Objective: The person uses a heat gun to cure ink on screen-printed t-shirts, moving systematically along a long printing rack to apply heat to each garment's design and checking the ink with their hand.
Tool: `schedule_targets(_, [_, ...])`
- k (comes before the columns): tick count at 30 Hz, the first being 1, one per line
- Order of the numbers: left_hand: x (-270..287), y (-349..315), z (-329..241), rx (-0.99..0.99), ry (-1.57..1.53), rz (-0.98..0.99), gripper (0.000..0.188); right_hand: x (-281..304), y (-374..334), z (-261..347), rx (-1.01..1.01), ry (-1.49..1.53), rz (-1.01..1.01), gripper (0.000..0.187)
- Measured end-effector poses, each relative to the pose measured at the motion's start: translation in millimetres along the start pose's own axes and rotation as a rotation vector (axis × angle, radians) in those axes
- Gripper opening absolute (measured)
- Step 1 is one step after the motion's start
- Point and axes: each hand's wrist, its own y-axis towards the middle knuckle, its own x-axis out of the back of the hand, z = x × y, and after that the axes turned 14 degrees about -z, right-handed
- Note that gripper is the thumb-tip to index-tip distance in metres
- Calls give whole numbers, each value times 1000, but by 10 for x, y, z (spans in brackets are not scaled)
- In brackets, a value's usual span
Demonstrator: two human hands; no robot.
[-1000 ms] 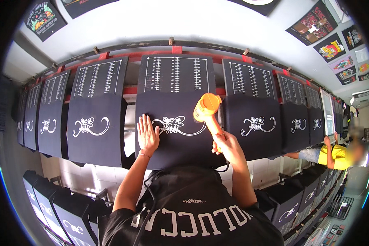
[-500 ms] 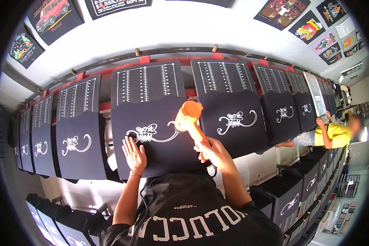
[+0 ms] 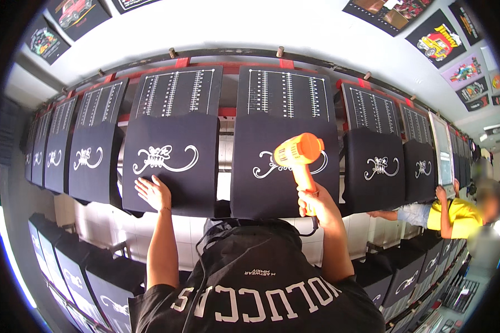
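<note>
My right hand (image 3: 320, 206) is wrapped round the handle of an orange hair dryer (image 3: 300, 152). The dryer is over a black shirt (image 3: 283, 194) on a printing board, and partly covers that shirt's white scroll-like print. My left hand (image 3: 154, 193) has its fingers stretched out, just below the white print (image 3: 164, 159) on the neighbouring black shirt (image 3: 197, 191) to the left. It seems to rest on the cloth or lie close over it. A dark cord hangs from the dryer's handle.
Black boards with white ruler marks (image 3: 175, 91) stand in a row on a red and black rack (image 3: 222, 52). More printed shirts (image 3: 380, 166) continue on both sides. A person in yellow (image 3: 462, 219) holds a framed screen (image 3: 443, 150) at right. Another row (image 3: 114, 277) stands behind me.
The row has shifted left in view as I moved right. The hair dryer has gone from the left shirt to the shirt on its right. My left hand stays at the left shirt.
</note>
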Motion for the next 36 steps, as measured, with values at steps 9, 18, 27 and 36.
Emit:
schedule_targets(9, [428, -533, -285, 183, 100, 103, 63, -2, 188, 214, -65, -208, 259, 30])
schedule_targets(18, [498, -533, -359, 205, 81, 67, 64, -92, 235, 146, -42, -304, 240, 35])
schedule_targets(27, [542, -485, -383, 224, 73, 89, 65, -105, 245, 125, -32, -327, 260, 36])
schedule_targets(36, [537, -499, -377, 234, 70, 77, 65, -184, 236, 135, -9, -326, 254, 34])
